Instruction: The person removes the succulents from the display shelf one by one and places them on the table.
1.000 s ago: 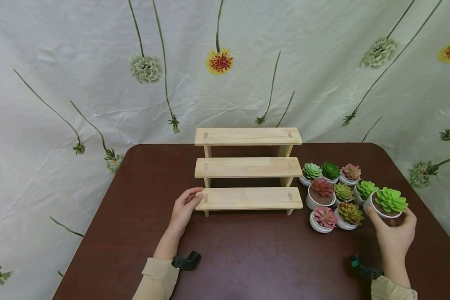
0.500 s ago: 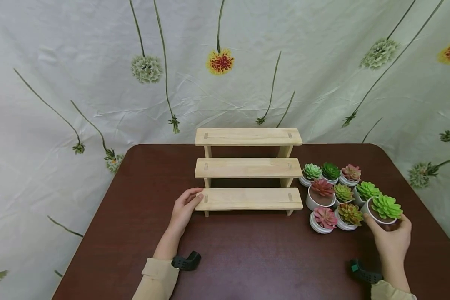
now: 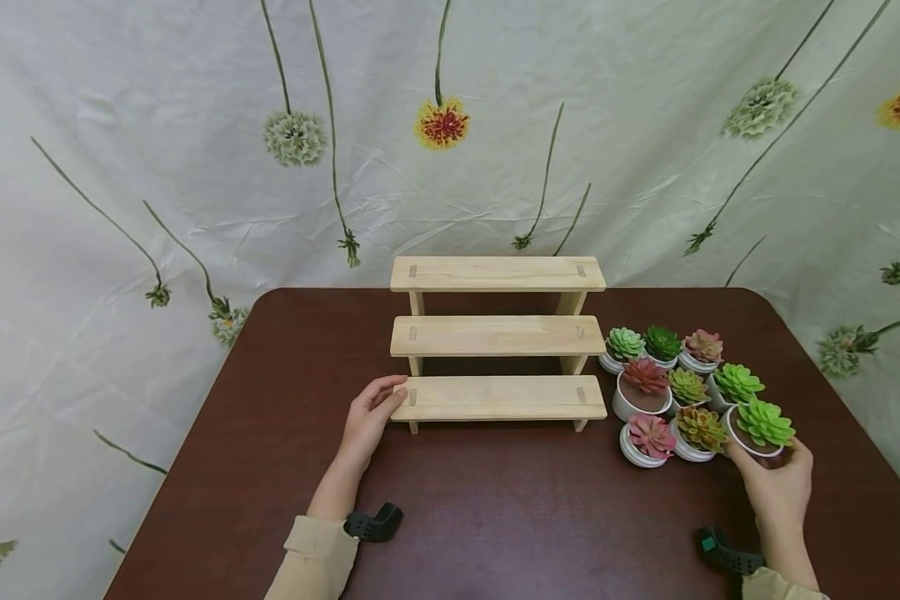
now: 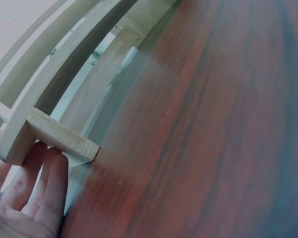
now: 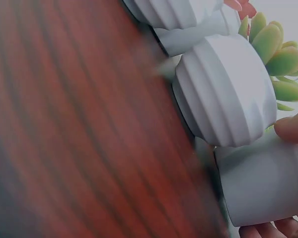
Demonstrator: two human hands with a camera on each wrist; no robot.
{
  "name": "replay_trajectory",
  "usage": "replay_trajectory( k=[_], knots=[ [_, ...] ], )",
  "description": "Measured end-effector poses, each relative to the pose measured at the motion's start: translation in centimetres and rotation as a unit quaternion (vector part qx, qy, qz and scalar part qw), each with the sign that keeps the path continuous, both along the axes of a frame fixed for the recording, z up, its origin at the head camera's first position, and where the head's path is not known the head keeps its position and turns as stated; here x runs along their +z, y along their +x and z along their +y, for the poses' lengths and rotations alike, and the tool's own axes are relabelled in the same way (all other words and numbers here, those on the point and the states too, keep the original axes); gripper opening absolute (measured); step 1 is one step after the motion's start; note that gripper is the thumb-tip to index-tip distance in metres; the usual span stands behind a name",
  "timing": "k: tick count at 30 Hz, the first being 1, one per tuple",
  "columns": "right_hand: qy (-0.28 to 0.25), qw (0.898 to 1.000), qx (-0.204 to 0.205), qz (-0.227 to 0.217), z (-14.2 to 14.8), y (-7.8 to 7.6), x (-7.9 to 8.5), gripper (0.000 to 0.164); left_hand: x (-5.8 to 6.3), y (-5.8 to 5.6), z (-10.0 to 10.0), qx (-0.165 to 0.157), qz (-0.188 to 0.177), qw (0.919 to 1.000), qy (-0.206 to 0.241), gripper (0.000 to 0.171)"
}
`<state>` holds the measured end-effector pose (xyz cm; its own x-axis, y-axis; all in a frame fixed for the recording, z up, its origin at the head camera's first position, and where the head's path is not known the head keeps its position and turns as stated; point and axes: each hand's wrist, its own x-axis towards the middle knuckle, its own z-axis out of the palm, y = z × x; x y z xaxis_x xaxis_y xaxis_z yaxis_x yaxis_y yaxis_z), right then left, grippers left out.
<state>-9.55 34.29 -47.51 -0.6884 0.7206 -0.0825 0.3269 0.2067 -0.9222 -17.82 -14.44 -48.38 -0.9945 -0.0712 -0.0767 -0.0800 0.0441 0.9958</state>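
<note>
A three-tier wooden shelf stand (image 3: 502,397) is placed at the middle of the table. My left hand (image 3: 365,422) grips the left end of its lowest board, thumb on top. In the left wrist view, fingers (image 4: 54,186) curl under that board beside the leg. At the right, my right hand (image 3: 780,492) holds a bright green potted succulent (image 3: 765,422), thumb and fingers on opposite sides of its smooth white pot (image 5: 263,183). The pot's base is at or close to the tabletop; whether it touches is unclear. A ribbed white pot (image 5: 228,94) stands right beside it.
Several other potted succulents (image 3: 645,375) cluster between the stand and my right hand, some red, some green. The dark brown table (image 3: 510,508) has its right edge beyond that hand. A flower-print cloth (image 3: 495,183) hangs behind.
My right hand has moved left and slightly toward me with the green potted succulent, bringing it close against the cluster. The left hand and the stand have stayed in place.
</note>
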Motion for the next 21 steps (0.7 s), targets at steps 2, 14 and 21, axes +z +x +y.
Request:
replay_trajectory(
  k=[2,14,21],
  knots=[
    [-0.001,1.0,-0.002,-0.005,0.1,0.0,-0.1,0.081,-0.1,0.0,0.1,0.005,0.004,1.0,-0.003,0.029],
    [0.046,0.998,0.032,-0.019,0.5,0.2,0.1,0.077,0.1,0.7,0.4,0.027,0.012,0.9995,-0.008,0.029],
    [0.096,0.992,0.058,-0.049,0.9,0.7,1.6,0.08,0.3,1.3,-0.4,0.012,0.016,0.9996,-0.017,0.03]
  ],
)
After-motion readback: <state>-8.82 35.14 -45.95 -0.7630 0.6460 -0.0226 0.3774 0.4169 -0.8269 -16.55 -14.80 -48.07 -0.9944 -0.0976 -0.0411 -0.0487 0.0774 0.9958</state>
